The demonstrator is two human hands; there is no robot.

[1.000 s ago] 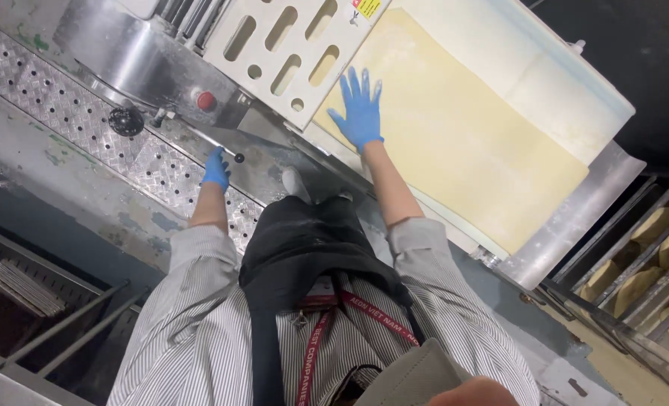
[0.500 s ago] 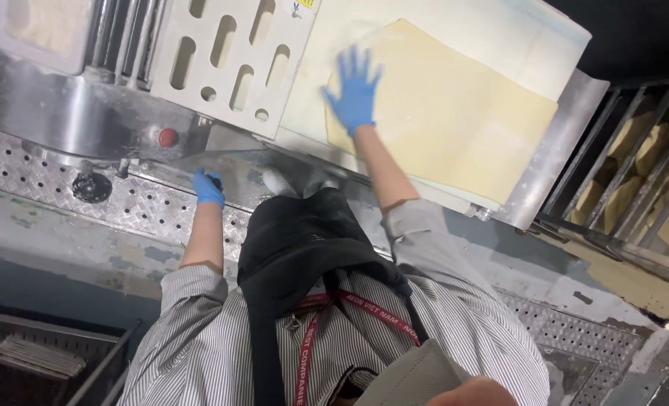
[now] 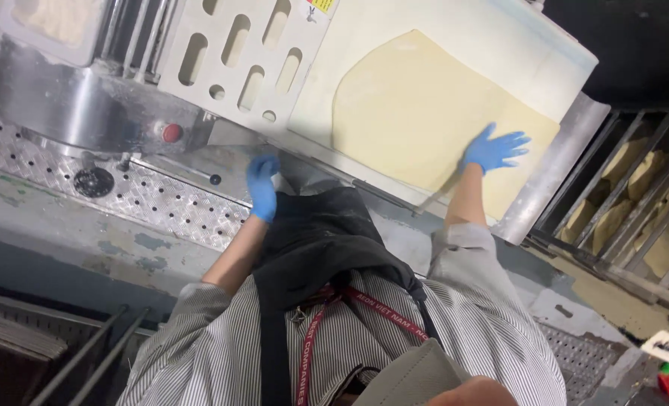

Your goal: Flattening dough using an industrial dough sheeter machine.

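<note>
Right hand (image 3: 494, 149) (gloved) — flat on dough sheet (image 3: 410, 113)

Dough sheet (image 3: 417, 113) flat on belt (image 3: 455, 30), slotted guard (image 3: 237, 53) left of it, button (image 3: 171, 132) and lever (image 3: 177, 171) below guard, perforated plate (image 3: 161, 199) under lever, right hand (image 3: 494, 149) on dough's right edge, left hand (image 3: 261, 186) near lever's end, rack (image 3: 635, 203) right of belt.

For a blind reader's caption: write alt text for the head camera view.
A person's right hand in a blue glove lies flat, fingers spread, on a thin pale yellow sheet of dough spread on a white conveyor belt. The blue-gloved left hand rests at the steel machine edge, near a red round button and a perforated metal plate.
</note>
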